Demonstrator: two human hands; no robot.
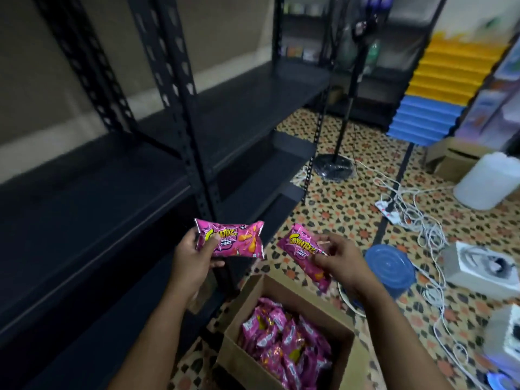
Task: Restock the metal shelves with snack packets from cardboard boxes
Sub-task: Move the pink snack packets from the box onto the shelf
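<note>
My left hand [189, 265] grips a pink snack packet [233, 240] by its left end, held level in front of the black metal shelves [118, 192]. My right hand [342, 261] pinches a second pink snack packet [302, 250], tilted down to the right. Both packets hang above an open cardboard box [253, 299] on the floor, filled with several more pink packets [284, 342]. The shelf boards in view carry nothing.
A blue lidded bucket [389, 267] stands right of the box. White cables and a power strip [394, 212] trail across the patterned floor. A fan stand base [333, 166], a white jerrycan [486, 181], cartons and small white boxes [478, 270] lie at the right.
</note>
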